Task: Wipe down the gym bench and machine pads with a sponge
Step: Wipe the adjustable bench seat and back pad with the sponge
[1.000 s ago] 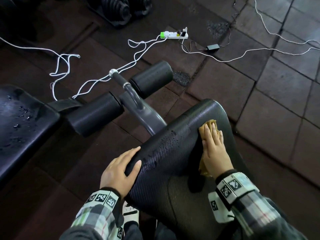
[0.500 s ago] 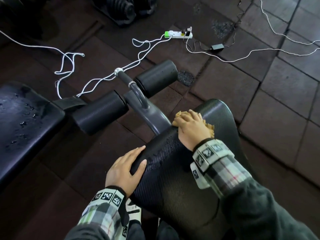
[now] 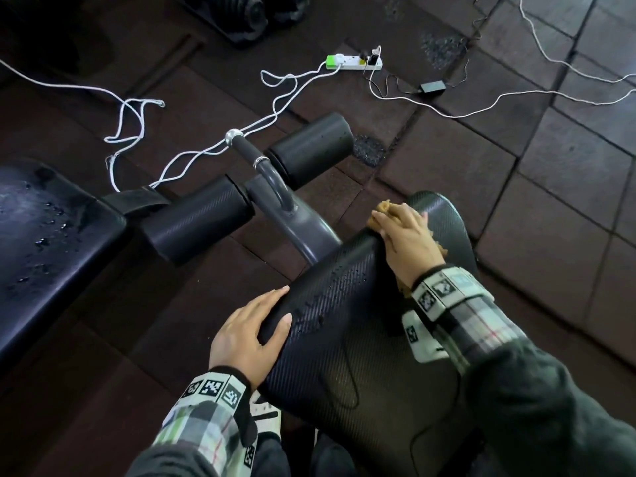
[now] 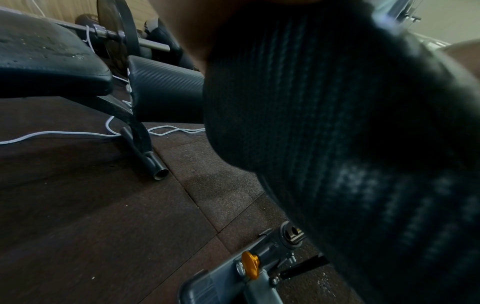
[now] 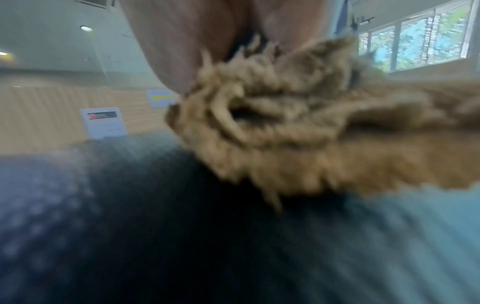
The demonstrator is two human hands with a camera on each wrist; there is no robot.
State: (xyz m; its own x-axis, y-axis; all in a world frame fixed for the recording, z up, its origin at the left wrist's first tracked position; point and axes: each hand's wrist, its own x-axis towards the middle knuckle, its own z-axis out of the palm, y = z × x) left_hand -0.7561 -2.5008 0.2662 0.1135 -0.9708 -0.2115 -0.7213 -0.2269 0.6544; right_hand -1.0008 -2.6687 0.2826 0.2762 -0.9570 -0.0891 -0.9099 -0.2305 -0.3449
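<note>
A black textured bench pad (image 3: 344, 339) fills the lower middle of the head view, with water droplets near its left edge. My right hand (image 3: 399, 222) holds a shaggy tan sponge (image 3: 380, 208) and presses it on the pad's far left corner. The right wrist view shows the sponge (image 5: 311, 133) under my fingers (image 5: 182, 41), lying on the pad (image 5: 182, 236). My left hand (image 3: 265, 315) rests on the pad's near left edge, fingers straight down the side and thumb on top. That pad (image 4: 337, 123) blocks most of the left wrist view.
Two black roller pads (image 3: 199, 218) (image 3: 309, 146) flank a grey handle post (image 3: 272, 187) just beyond the pad. A second bench (image 3: 44, 235), wet with droplets, stands at the left. White cables (image 3: 130, 132), a power strip (image 3: 354, 62) and dumbbells (image 3: 247, 12) lie on the rubber floor.
My right hand has swept the sponge from the pad's right middle up and left to its far left corner. The left hand has stayed on the pad's edge.
</note>
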